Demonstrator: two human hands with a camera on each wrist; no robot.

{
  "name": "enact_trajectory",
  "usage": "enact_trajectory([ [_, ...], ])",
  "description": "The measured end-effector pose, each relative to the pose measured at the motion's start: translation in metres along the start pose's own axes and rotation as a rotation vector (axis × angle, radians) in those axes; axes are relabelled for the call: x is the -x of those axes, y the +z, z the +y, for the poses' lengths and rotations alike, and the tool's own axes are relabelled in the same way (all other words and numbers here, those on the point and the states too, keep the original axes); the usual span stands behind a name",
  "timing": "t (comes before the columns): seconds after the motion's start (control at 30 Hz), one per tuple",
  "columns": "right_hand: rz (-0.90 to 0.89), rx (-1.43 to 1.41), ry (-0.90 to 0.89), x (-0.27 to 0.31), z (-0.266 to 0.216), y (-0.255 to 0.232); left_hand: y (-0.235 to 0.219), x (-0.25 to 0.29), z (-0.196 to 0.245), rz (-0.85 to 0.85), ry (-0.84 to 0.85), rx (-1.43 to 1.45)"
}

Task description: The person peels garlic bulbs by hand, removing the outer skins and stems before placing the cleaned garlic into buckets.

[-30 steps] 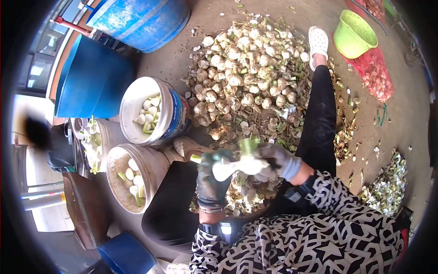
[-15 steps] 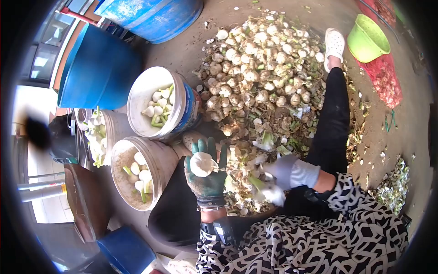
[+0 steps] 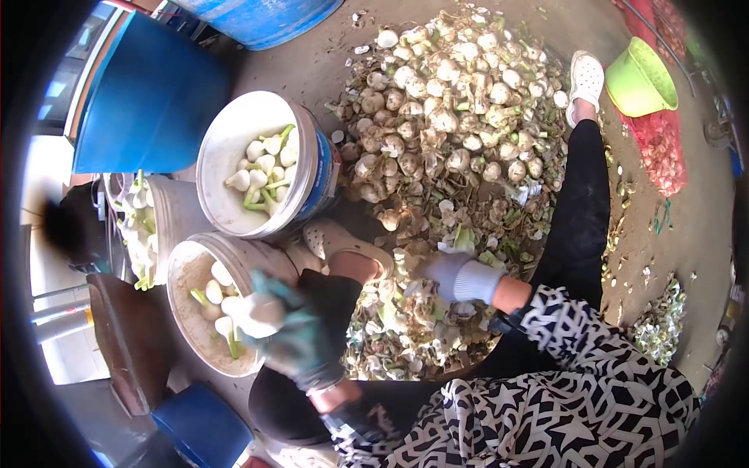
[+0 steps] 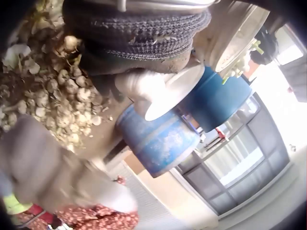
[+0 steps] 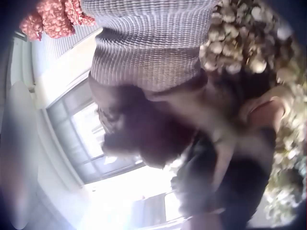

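Note:
My left hand [image 3: 300, 335], in a green-coated glove, holds a peeled white garlic bulb [image 3: 261, 314] at the rim of the lower white bucket [image 3: 181, 304]. Motion blurs the fingers around it. Inside that bucket lie several white bulbs [image 3: 211, 310] with green stems. In the left wrist view a pale bulb [image 4: 136, 85] shows below the glove cuff. My right hand [image 3: 443, 274], in a grey glove, is over the near edge of the garlic heap [image 3: 445, 117], above loose peelings [image 3: 390, 312]. Its fingers are blurred, and I cannot tell what they hold.
A second white bucket [image 3: 214, 168] of trimmed garlic stands behind, beside another bucket [image 3: 172, 226] of stemmed bulbs. Blue barrels [image 3: 156, 101] stand at the back left. At the right are a green tub [image 3: 641, 78] and a red mesh bag [image 3: 659, 148]. My outstretched leg [image 3: 581, 195] borders the heap.
The stemmed garlic was between both hands, then a white bulb lay on the left palm as a stem piece showed by the right hand. Now the left hand is at the bucket; the right moved forward.

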State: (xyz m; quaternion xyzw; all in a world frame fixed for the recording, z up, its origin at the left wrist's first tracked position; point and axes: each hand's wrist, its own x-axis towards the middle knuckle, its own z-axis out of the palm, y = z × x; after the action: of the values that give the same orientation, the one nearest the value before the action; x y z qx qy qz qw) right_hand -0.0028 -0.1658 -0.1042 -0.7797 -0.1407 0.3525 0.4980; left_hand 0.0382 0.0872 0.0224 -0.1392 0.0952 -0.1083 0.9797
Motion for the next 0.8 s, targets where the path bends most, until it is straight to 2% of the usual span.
enact_trajectory([
  [0.07, 0.264, 0.289, 0.340, -0.028, 0.015, -0.007, 0.011, 0.000, 0.012, 0.013, 0.289, -0.282],
  [0.1, 0.374, 0.297, 0.353, -0.048, 0.020, -0.012, 0.010, 0.000, 0.009, -0.066, 0.087, -0.391],
  [0.13, 0.487, 0.297, 0.364, -0.071, 0.023, -0.014, 0.000, -0.002, -0.001, 0.174, 0.310, -0.639],
  [0.17, 0.487, 0.292, 0.359, -0.098, 0.035, -0.013, -0.011, -0.003, -0.012, 0.282, 0.250, -0.727],
  [0.23, 0.410, 0.279, 0.498, -0.150, 0.061, -0.013, -0.043, -0.008, -0.022, 0.434, 0.145, -0.923],
  [0.33, 0.349, 0.262, 0.532, -0.166, 0.067, -0.009, -0.090, -0.014, -0.028, 0.568, 0.101, -1.384],
  [0.37, 0.492, 0.171, 0.403, -0.174, 0.087, 0.003, -0.107, -0.014, -0.023, 0.508, 0.127, -1.615],
  [0.4, 0.488, -0.398, 0.364, -0.156, 0.075, 0.006, -0.131, -0.013, -0.017, 0.443, 0.151, -1.838],
  [0.43, 0.460, -0.965, 0.311, -0.133, 0.062, 0.010, -0.163, -0.014, -0.006, 0.276, 0.257, -2.203],
  [0.47, 0.406, -0.988, 0.247, -0.136, 0.099, 0.030, -0.153, -0.016, -0.018, 0.039, 0.367, -2.657],
  [0.5, 0.427, -1.092, 0.109, -0.090, 0.053, 0.022, -0.148, -0.015, -0.033, 0.054, 0.299, -2.581],
  [0.53, 0.443, -1.331, 0.044, -0.067, 0.023, 0.030, -0.143, -0.013, -0.049, 0.063, 0.230, -2.506],
  [0.57, 0.437, -1.448, -0.036, -0.048, 0.005, 0.034, -0.131, -0.009, -0.063, 0.149, 0.205, -2.411],
  [0.6, 0.434, -1.566, -0.125, -0.034, -0.005, 0.036, -0.139, -0.010, -0.062, 0.005, 0.380, -2.482],
  [0.63, 0.455, -1.563, -0.139, -0.025, -0.003, 0.031, -0.141, -0.005, -0.062, -0.082, 0.403, -2.481],
  [0.67, 0.574, -1.136, -0.157, -0.016, 0.003, 0.022, -0.127, -0.002, -0.071, -0.170, 0.431, -2.475],
  [0.7, 0.669, -0.704, -0.162, -0.009, 0.009, 0.016, -0.117, 0.001, -0.076, -0.212, 0.377, -2.397],
  [0.73, 0.685, -0.668, -0.195, -0.006, 0.018, 0.015, -0.109, 0.004, -0.078, -0.268, 0.347, -2.458],
  [0.8, 0.650, -0.727, -0.084, 0.027, -0.040, -0.014, -0.101, 0.010, -0.085, -0.345, 0.282, -2.392],
])
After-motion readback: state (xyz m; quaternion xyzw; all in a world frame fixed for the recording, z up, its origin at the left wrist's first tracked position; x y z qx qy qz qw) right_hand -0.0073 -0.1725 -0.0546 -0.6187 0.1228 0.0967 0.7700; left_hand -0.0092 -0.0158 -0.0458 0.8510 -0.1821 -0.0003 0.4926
